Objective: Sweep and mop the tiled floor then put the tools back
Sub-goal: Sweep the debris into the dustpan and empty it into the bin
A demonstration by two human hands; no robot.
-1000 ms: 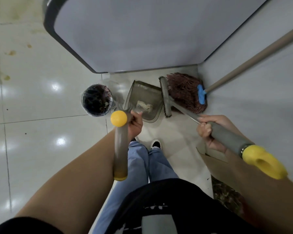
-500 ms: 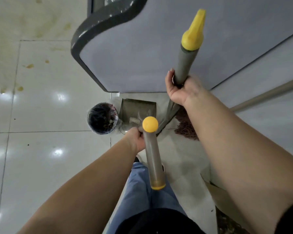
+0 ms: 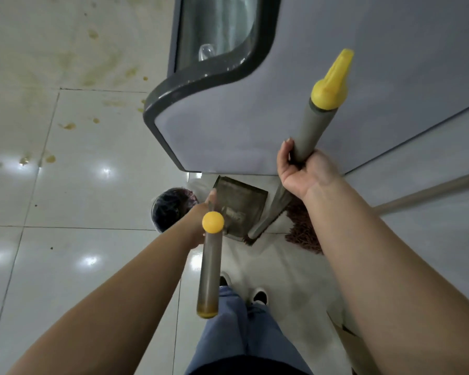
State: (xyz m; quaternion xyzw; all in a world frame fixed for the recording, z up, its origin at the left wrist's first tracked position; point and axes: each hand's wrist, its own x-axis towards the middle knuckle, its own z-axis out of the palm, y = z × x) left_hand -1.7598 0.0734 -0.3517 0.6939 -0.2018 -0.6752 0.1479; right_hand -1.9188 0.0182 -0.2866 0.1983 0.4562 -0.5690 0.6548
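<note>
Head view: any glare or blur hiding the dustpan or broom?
Head view: ceiling-light glare spots the tiled floor, not the dustpan; broom handle reads sharp; wide-angle lens bends the grey cabinet edges; bin interior stays dark.

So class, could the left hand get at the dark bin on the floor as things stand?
Probably not yet: the left hand grips the dustpan handle, though the bin sits just beside it, unobstructed.

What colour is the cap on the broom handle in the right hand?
Yellow: the cap tops the grey broom handle, seen in the head view.
</note>
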